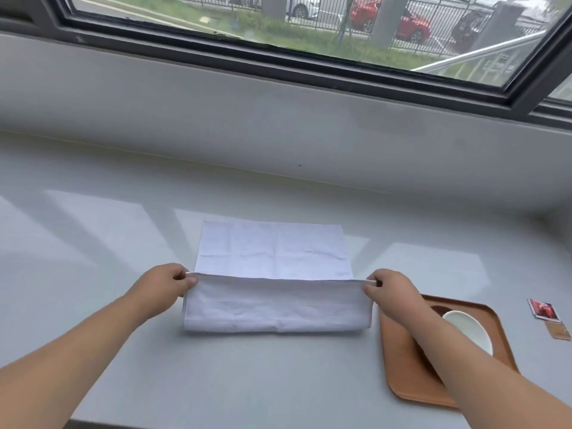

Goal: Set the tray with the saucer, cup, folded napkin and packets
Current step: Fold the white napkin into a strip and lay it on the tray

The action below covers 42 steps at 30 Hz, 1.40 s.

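A white napkin lies on the grey counter, its near part raised and folded over toward the far edge. My left hand pinches the raised edge's left corner, and my right hand pinches its right corner. A brown tray sits at the right, partly under my right forearm. On it stands a white cup on a dark saucer, which is mostly hidden. Two packets lie right of the tray: a red and white one and a tan one.
The grey counter runs to a low white wall under a dark-framed window. Its near edge shows at the bottom left.
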Motion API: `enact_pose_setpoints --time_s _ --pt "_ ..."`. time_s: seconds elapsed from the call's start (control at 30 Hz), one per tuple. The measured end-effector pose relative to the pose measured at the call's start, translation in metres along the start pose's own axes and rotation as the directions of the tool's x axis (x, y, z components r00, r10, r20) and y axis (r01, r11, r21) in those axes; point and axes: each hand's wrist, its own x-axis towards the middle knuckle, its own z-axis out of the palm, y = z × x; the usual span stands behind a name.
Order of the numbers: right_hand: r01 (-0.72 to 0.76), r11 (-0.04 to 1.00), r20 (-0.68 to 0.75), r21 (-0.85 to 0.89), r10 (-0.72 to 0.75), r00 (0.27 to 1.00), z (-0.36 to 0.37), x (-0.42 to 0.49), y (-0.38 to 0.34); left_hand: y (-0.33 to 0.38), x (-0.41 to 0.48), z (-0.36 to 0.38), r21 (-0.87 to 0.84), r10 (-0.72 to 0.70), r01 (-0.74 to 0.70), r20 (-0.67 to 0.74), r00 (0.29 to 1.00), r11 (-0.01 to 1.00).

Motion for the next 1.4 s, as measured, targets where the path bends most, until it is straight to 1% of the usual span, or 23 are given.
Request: enact_pose_setpoints --time_s 0.17,0.27,0.37,0.53,0.63,0.77,0.87,1.1,1.17,1.27,1.4 --pt "-0.063 0.976 0.009 0.207 0.062 0.998 -0.004 0.043 -0.006 0.004 0.034 0.006 -0.168 -0.076 0.072 -0.018 0.997 0.983" --pt "-0.073 0.958 0.026 0.279 0.068 0.997 -0.001 0.071 -0.009 0.008 0.052 0.007 -0.287 -0.136 0.126 -0.014 0.991 0.949" --pt "-0.093 0.929 0.075 0.358 0.071 0.995 0.004 0.099 -0.013 0.014 0.066 0.009 -0.38 -0.181 0.167 -0.002 0.983 0.91" --pt "-0.125 0.891 0.136 0.437 0.072 0.988 0.009 0.144 -0.018 0.029 0.093 0.008 -0.476 -0.22 0.187 -0.014 0.975 0.859" --pt "-0.125 0.893 0.153 0.433 0.064 0.986 0.009 0.167 -0.022 0.037 0.113 0.008 -0.495 -0.238 0.2 -0.015 0.971 0.846" --pt "-0.121 0.915 0.139 0.384 0.072 0.988 0.006 0.192 -0.025 0.045 0.137 0.009 -0.495 -0.245 0.205 -0.016 0.969 0.844" --pt "-0.128 0.921 0.155 0.369 0.075 0.985 0.004 0.205 -0.028 0.05 0.152 0.011 -0.494 -0.252 0.204 -0.031 0.967 0.845" --pt "-0.162 0.941 0.165 0.298 0.117 0.979 0.004 0.223 -0.027 0.056 0.172 0.014 -0.431 -0.282 0.214 -0.101 0.954 0.877" --pt "-0.176 0.94 0.171 0.293 0.13 0.977 0.005 0.225 -0.026 0.056 0.175 0.014 -0.39 -0.281 0.214 -0.125 0.951 0.896" --pt "-0.159 0.961 0.153 0.227 0.126 0.98 0.006 0.226 -0.024 0.056 0.179 0.014 -0.306 -0.261 0.203 -0.164 0.951 0.93" --pt "-0.104 0.985 0.12 0.134 0.088 0.989 0.009 0.227 -0.022 0.056 0.183 0.015 -0.103 -0.214 0.195 -0.225 0.951 0.975"
